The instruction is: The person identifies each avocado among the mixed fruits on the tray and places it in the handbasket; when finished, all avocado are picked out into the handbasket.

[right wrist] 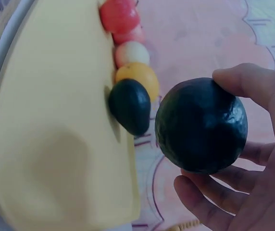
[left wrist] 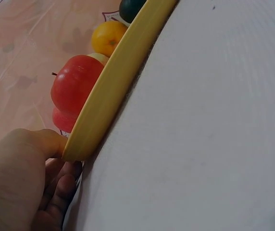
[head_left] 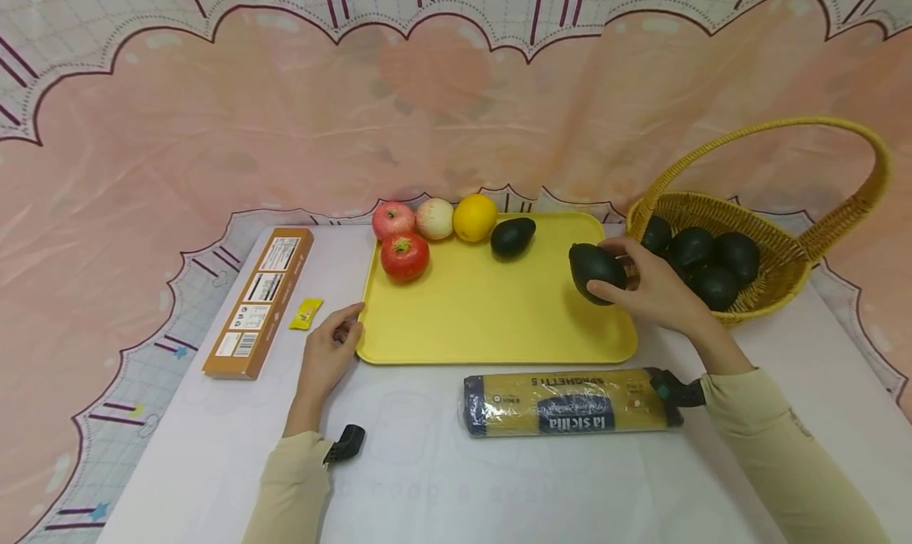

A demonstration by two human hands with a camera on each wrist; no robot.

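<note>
In the head view my right hand (head_left: 659, 291) holds a dark green avocado (head_left: 593, 271) above the right part of a yellow tray (head_left: 463, 322). Thumb and fingers grip its sides in the right wrist view, where the avocado (right wrist: 200, 127) shows its rounded end. My left hand (head_left: 328, 354) is at the tray's left front edge. From the left wrist, its thumb lies against the tray rim (left wrist: 104, 103), with the other fingers curled below. Another avocado (head_left: 512, 238) lies on the tray beside an orange (head_left: 475, 218), a pale apple (head_left: 435, 218), a pink apple (head_left: 393, 220) and a red tomato-like fruit (head_left: 404, 256).
At the right stands a wicker basket (head_left: 734, 319) with a tall handle and several avocados (head_left: 737, 257) inside. A spaghetti pack (head_left: 570, 402) lies in front of the tray. To the left are a long brown box (head_left: 260, 302) and a small yellow packet (head_left: 306, 313).
</note>
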